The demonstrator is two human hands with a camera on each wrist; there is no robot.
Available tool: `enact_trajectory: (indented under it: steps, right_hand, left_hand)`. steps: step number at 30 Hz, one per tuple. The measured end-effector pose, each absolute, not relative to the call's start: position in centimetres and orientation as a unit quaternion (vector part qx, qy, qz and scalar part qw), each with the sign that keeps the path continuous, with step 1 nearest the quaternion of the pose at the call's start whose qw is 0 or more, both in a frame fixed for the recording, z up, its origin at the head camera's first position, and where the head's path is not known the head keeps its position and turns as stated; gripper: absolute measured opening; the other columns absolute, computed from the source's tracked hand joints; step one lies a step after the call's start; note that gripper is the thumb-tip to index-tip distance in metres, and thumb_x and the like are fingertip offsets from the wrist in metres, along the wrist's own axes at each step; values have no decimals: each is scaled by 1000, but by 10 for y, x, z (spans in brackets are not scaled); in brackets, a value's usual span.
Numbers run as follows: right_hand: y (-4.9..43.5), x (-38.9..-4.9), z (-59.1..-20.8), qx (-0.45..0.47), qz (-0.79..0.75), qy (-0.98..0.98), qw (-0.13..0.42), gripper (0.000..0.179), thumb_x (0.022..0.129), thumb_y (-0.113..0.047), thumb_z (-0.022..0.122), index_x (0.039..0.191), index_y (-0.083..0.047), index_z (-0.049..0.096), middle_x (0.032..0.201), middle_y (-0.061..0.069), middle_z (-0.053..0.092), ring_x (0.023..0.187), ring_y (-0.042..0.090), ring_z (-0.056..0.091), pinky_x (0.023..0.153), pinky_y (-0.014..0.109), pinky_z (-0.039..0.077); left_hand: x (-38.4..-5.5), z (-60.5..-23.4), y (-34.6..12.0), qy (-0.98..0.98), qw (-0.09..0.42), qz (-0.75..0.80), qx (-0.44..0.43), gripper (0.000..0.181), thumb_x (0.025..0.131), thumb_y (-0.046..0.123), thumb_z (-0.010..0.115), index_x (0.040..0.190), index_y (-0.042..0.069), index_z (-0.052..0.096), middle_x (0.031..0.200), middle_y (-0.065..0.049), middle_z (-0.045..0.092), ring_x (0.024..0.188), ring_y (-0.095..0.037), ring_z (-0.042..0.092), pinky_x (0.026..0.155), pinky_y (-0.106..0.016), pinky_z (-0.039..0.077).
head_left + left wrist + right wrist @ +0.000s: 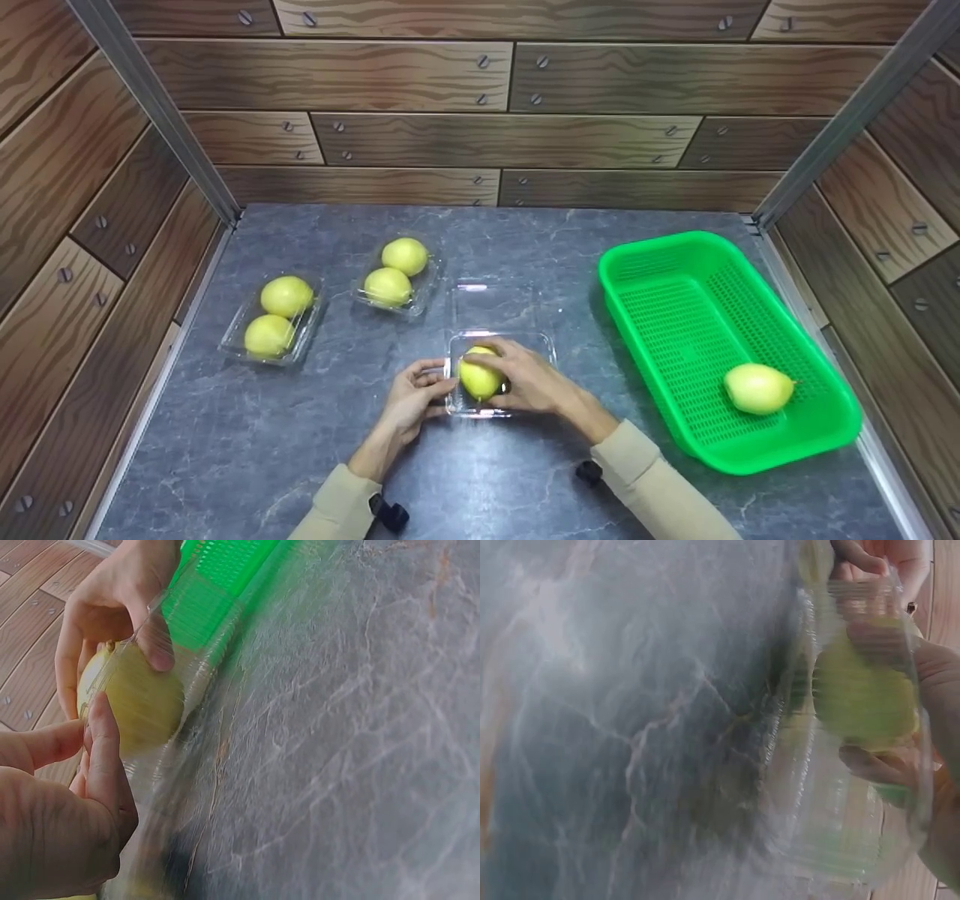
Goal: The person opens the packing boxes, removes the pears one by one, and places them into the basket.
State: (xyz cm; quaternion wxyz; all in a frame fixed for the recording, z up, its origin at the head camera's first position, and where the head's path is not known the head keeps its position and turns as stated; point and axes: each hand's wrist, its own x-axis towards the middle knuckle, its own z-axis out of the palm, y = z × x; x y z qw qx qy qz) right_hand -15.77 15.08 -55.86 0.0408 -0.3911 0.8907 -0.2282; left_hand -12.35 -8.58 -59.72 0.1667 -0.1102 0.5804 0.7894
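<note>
A clear plastic clamshell box (501,412) lies on the table with its lid (495,307) folded back, away from the person. My right hand (531,377) grips a yellow-green pear (478,379) inside the left part of the box, fingers curled around it and the stem toward the person. At the box's left side, my left hand (409,401) pinches the rim between thumb and fingers. The left wrist view shows this pinch beside the pear (142,709). Through the clear wall in the right wrist view, the pear (862,701) appears blurred between the right hand's fingers.
To the right stands a green plastic basket (679,405) with one pear (759,388) near its front end. Two clear boxes, one at far left (296,349) and one at back left (420,296), each hold two yellow-green fruits. Wood-patterned walls (420,139) enclose the grey table.
</note>
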Motion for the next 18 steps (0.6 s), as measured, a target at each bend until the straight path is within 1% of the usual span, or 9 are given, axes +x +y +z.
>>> enact_trajectory:
  steps: [6, 11, 18]
  right_hand:
    - [165, -155, -549, -398, -243, 885, 1, 77, 81, -25, 90, 149, -19, 57, 155, 21, 53, 137, 43, 57, 110, 63, 55]
    - [177, -151, -536, -407, -260, 875, -40, 79, 76, -21, 93, 147, -16, 59, 151, 21, 56, 131, 42, 62, 105, 59, 59]
    - [193, -140, -516, -395, -249, 883, -58, 79, 74, -21, 94, 146, -17, 60, 151, 21, 56, 130, 43, 63, 103, 59, 61]
  left_hand:
    - [-124, -596, -85, 575, 168, 793, -112, 49, 91, -5, 72, 137, -7, 54, 87, 2, 65, 68, -11, 67, 54, -23, 62]
    - [-124, -596, -85, 573, 166, 795, -112, 49, 91, -5, 72, 136, -7, 54, 87, 2, 65, 68, -11, 68, 55, -24, 63]
    - [-122, -596, -85, 576, 164, 793, -111, 49, 89, -6, 73, 135, -8, 55, 85, 3, 64, 66, -9, 67, 53, -22, 61]
